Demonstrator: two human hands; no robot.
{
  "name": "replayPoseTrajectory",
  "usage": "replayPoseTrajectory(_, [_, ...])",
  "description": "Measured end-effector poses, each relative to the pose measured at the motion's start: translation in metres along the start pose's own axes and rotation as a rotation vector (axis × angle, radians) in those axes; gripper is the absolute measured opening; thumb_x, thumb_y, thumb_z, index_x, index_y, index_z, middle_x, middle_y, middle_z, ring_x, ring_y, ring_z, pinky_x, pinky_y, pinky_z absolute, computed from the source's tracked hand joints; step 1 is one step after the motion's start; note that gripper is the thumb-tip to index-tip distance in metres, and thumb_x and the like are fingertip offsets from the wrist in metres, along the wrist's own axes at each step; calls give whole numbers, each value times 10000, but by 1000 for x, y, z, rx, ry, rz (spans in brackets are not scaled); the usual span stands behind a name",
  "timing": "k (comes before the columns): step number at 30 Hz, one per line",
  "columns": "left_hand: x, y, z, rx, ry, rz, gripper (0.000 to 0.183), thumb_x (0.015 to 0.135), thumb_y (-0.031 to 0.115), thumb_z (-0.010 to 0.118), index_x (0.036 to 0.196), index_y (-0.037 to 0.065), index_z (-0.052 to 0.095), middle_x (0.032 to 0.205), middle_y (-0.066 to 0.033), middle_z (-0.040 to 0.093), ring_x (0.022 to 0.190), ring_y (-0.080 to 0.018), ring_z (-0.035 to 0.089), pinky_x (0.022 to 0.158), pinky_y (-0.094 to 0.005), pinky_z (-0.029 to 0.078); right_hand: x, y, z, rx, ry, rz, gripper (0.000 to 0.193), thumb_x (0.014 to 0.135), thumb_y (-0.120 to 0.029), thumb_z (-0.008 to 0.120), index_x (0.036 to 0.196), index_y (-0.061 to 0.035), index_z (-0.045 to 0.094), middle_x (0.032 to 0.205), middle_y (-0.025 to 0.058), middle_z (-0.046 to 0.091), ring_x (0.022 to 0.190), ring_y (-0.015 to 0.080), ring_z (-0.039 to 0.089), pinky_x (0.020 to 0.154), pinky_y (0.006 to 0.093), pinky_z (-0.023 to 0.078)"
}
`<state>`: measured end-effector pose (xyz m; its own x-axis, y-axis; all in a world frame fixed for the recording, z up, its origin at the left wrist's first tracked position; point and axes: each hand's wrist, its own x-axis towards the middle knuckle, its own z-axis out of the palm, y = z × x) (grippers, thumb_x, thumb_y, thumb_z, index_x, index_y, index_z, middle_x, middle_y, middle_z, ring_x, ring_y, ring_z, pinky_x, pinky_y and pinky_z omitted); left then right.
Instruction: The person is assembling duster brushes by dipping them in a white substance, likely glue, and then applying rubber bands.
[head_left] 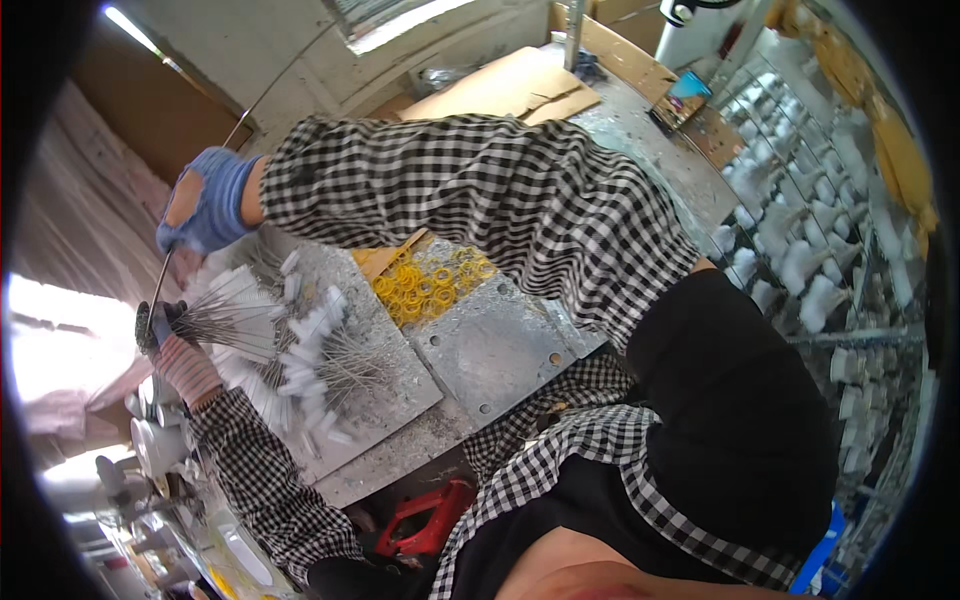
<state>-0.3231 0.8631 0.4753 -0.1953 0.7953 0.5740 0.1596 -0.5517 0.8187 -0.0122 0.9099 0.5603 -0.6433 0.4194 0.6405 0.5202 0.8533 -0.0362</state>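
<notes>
At the far left, my left hand, in a light striped glove with dark fingertips, is closed around a bundle of thin metal stems with white tips. The stems fan out to the right of the fingers. My right arm reaches across the whole bench. Just above the left hand, my right hand, in a blue glove, is closed on a long thin wire. That wire runs from the top of the view down to the bundle's dark gathered end; whether it wraps around it cannot be made out.
More white-tipped stems lie on a grey board. Yellow rings are heaped beside a metal plate with holes. A red tool sits below the bench edge. Racks of white pieces stand at right, a phone near them.
</notes>
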Motion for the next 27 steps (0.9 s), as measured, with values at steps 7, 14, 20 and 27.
replayPoseTrajectory(7, [-36,55,6,585,394,105,351,1002,200,670,1247,-31,571,996,-105,639,858,-155,619,779,-265,535,15,-45,-10,96,-112,49,310,913,-269,647,1217,-278,699,1040,76,750,891,304,716,733,430,548])
replayPoseTrajectory(14, [-40,76,59,135,55,-39,433,994,207,678,1337,-20,541,1075,-94,630,898,-131,619,845,-267,532,6,-27,-9,77,-149,62,362,892,-303,671,1253,-313,682,1021,72,752,912,324,717,763,437,559])
replayPoseTrajectory(20, [4,-25,65,417,-284,196,619,997,257,624,1515,15,386,1535,-134,437,1382,-282,441,1149,-375,395,4,-45,-25,160,-240,167,547,951,-502,503,1437,-252,515,1094,148,723,1019,371,676,924,458,524])
replayPoseTrajectory(27, [39,-88,163,-368,-224,-398,449,1048,160,538,1460,4,448,1386,-93,561,1284,-238,528,1103,-355,448,3,45,19,22,-471,174,497,966,-473,494,1373,-215,615,1259,84,700,1144,308,659,970,448,516])
